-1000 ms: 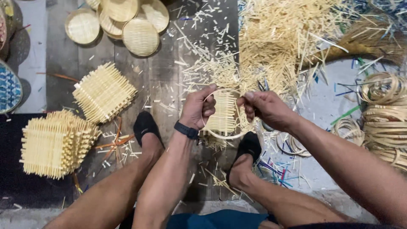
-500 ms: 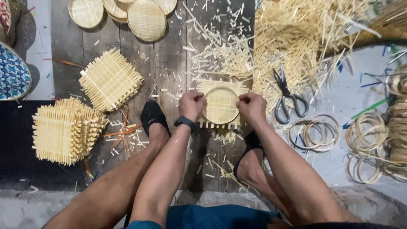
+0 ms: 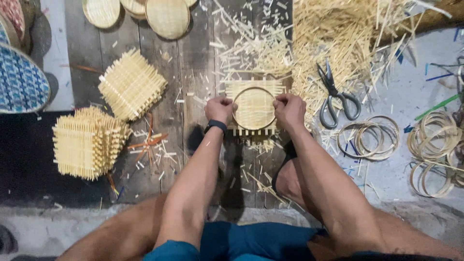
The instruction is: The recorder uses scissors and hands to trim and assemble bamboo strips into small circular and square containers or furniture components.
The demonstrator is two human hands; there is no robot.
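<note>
A square woven bamboo mat (image 3: 254, 107) lies flat on the wooden floor in front of me, with a thin bamboo ring (image 3: 254, 89) laid on top of it. My left hand (image 3: 219, 108) grips the ring's left side, fingers curled. My right hand (image 3: 289, 109) grips the ring's right side the same way. A black watch sits on my left wrist. My legs and dark sandals frame the spot from below.
Two stacks of woven mats (image 3: 131, 83) (image 3: 87, 142) lie at left. Round woven trays (image 3: 167, 17) sit at the top. Black scissors (image 3: 333, 94) and bamboo rings (image 3: 369, 137) (image 3: 435, 145) lie at right, below a heap of bamboo strips (image 3: 343, 34).
The mat and ring came down from in front of me onto the floor. Both hands moved apart to the ring's two sides and now hold it flat there.
</note>
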